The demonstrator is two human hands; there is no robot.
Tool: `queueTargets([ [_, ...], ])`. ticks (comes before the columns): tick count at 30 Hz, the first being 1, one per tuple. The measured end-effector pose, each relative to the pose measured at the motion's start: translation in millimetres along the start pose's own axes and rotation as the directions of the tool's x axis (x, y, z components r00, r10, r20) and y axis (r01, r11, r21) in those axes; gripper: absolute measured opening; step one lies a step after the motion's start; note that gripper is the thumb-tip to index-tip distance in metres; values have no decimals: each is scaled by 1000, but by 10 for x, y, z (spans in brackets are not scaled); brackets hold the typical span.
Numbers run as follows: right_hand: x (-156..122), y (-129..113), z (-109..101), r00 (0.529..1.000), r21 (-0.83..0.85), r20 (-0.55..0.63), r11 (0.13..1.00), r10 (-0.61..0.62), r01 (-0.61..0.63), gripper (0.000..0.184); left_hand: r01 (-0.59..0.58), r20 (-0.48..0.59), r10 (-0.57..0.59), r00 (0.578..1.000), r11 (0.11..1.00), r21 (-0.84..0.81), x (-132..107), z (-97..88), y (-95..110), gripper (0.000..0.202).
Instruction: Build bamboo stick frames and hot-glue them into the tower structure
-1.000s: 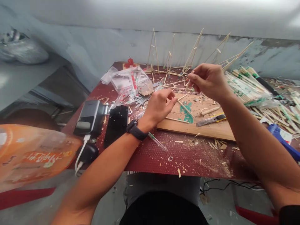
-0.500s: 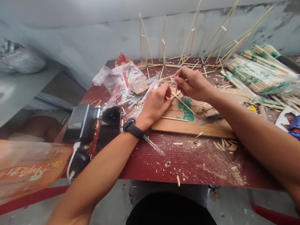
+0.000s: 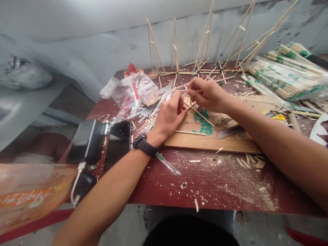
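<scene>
My left hand [image 3: 172,114], with a black watch [image 3: 145,145] on the wrist, is closed on a pair of crossed wooden sticks [image 3: 202,117] above a wooden board [image 3: 189,140]. Its thumb and fingers pinch them near where they cross. Just to the right, my right hand [image 3: 206,94] is closed in a pinch around the upper part of a thin upright stick [image 3: 190,100], whose lower end meets the crossing. A loose stick [image 3: 191,132] lies on the board near its front edge. Beside my right forearm rests a flat metal blade [image 3: 228,131].
Stick frames [image 3: 205,37] lean on the wall behind. Packed chopsticks [image 3: 287,78] lie at right, plastic wrappers [image 3: 135,90] at left. A black device [image 3: 85,140] and a phone [image 3: 118,138] sit at the table's left. Shavings and a metal ring [image 3: 183,185] lie in front.
The camera view has shifted slightly. Both hands keep their pinches on the sticks at nearly the same place over the board, the right hand only a touch lower and left in view.
</scene>
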State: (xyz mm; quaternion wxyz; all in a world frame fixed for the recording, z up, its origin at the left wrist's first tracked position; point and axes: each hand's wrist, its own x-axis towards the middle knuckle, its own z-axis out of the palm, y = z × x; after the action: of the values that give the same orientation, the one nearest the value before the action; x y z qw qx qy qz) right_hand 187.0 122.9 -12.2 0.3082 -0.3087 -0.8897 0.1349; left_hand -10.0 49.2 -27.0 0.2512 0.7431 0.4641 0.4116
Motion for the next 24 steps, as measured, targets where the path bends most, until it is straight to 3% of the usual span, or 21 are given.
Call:
queueTargets([
  [11,-5,-20,2,1000,-7,6,1000,3,-3,8,-4,-11,4,1000,1000,18,2,6,-12,32],
  [24,-1,-24,-250,989,-14,145,1000,-11,13,13,4,-15,-4,1000,1000,16,-5,2,-5,29],
])
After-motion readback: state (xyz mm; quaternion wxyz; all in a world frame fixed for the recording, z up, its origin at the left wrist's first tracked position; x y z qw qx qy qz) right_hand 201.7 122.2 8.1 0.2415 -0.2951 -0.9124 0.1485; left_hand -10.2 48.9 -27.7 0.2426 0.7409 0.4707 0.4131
